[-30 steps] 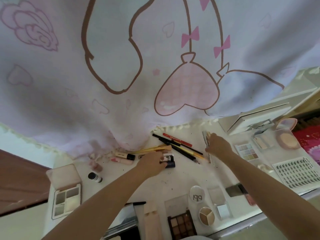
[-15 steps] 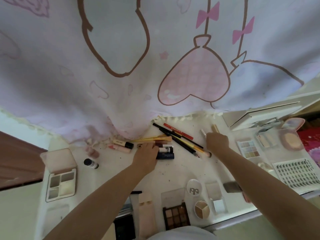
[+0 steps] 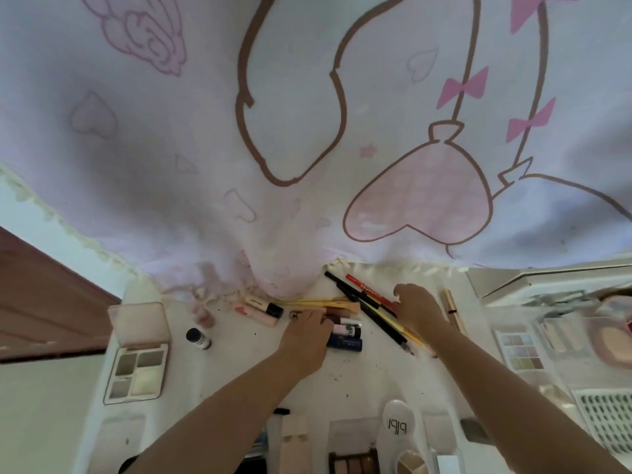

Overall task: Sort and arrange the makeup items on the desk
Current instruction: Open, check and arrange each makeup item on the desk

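Red pencil (image 3: 371,291) now under opened right hand (image 3: 415,307); left hand (image 3: 304,333) still gripping tubes (image 3: 345,328).

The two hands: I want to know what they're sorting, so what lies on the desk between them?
In the head view, black pencils and short tubes lie between left hand and right hand.

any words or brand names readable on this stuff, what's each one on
"pipi", seen upside down: white round compact at the desk's near edge.
Black print on the red pencil at the back: there, but too blurred to read.
White print on the dark blue tube by the left hand: too small to read.
Nothing else shows readable text.
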### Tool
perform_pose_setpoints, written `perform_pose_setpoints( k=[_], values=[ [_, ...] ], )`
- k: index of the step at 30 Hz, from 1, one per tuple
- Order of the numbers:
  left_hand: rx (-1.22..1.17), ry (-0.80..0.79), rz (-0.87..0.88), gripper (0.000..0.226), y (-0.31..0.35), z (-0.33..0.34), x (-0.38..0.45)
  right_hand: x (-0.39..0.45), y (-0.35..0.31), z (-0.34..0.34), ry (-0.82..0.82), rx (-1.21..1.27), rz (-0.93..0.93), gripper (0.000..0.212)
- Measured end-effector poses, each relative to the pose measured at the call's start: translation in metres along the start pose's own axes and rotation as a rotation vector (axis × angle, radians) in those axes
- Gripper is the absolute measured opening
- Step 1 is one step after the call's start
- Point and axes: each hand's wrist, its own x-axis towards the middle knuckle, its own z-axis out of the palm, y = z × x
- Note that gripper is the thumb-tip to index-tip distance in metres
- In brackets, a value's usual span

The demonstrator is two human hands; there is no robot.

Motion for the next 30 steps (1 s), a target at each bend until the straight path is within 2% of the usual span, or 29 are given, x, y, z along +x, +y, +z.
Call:
perform_pose_setpoints(
  k=[6, 12, 15, 16, 18, 21, 24, 30],
  values=[
    [-0.024, 0.021, 0.005, 0.032, -0.005, -0.009, 0.000, 0.004, -0.011, 0.000, -0.068, -0.073, 0.023, 0.023],
    [-0.005, 0.126, -0.005, 0.037, -0.003, -0.026, 0.011, -0.012, -0.032, -0.033, 0.042, -0.074, 0.023, 0.018],
    [0.027, 0.371, 0.070, 0.056, -0.001, -0.045, 0.021, -0.027, -0.045, -0.063, 0.120, 0.035, -0.118, 0.019],
    [0.056, 0.469, 0.133, 0.053, -0.001, -0.048, 0.024, -0.034, -0.047, -0.073, 0.131, 0.080, -0.188, 0.020],
    [0.051, 0.589, 0.238, 0.022, 0.000, -0.061, 0.022, -0.049, -0.051, -0.092, 0.125, 0.183, -0.305, 0.021],
    [0.104, 0.634, 0.294, 0.033, -0.003, -0.083, 0.010, -0.070, -0.050, -0.120, 0.050, 0.227, -0.437, 0.024],
    [0.284, 0.719, 0.431, 0.035, -0.010, -0.113, 0.002, -0.082, -0.051, -0.139, -0.062, 0.003, -0.532, 0.032],
    [0.456, 0.679, 0.549, 0.034, -0.022, -0.175, -0.006, -0.090, -0.068, -0.165, 0.108, -0.129, -0.590, 0.032]
  ],
)
